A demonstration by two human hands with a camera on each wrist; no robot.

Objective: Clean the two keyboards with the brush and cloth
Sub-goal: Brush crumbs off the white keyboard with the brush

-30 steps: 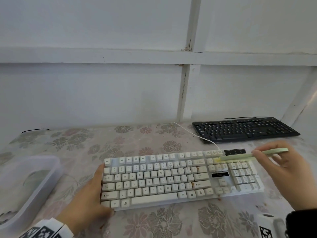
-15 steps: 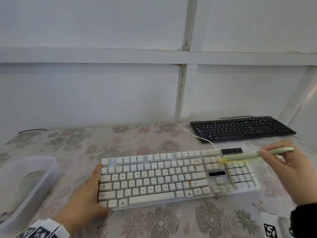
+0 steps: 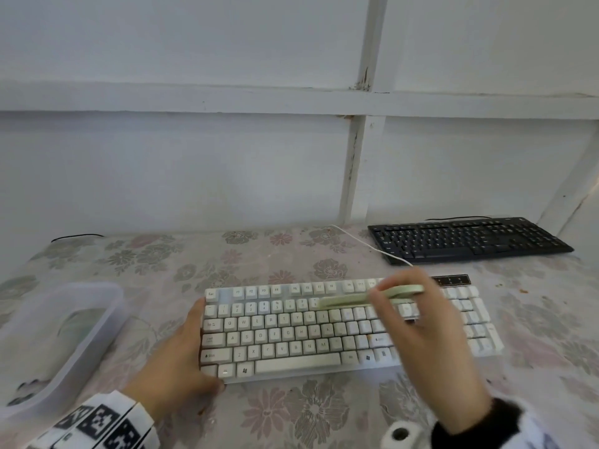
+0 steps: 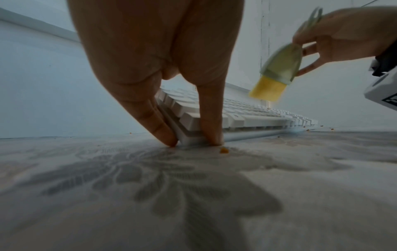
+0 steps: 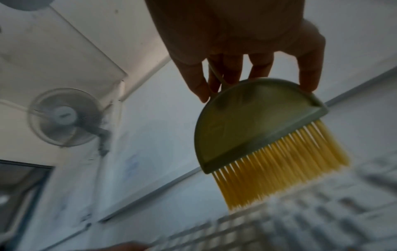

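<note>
A white keyboard (image 3: 291, 332) lies on the flowered tablecloth in front of me. My left hand (image 3: 181, 361) clasps its near-left corner (image 4: 189, 135), fingers along the left edge and thumb against the front edge. My right hand (image 3: 418, 322) pinches a pale green brush (image 3: 363, 298) with yellow bristles (image 5: 277, 163) over the number row, middle of the keyboard; the bristle tips are at the keys. A black keyboard (image 3: 466, 238) sits at the back right by the wall. No cloth is in view.
A clear plastic tub (image 3: 55, 338) stands at the left of the table. The white keyboard's cable (image 3: 363, 244) runs back past the black keyboard. Small orange crumbs (image 4: 224, 150) lie on the cloth near the keyboard. A white wall (image 3: 194, 176) closes the back; a wall fan (image 5: 64, 117) hangs above.
My right hand has swept the brush leftward, from above the number pad to the middle of the number row. The left hand has kept its hold on the corner.
</note>
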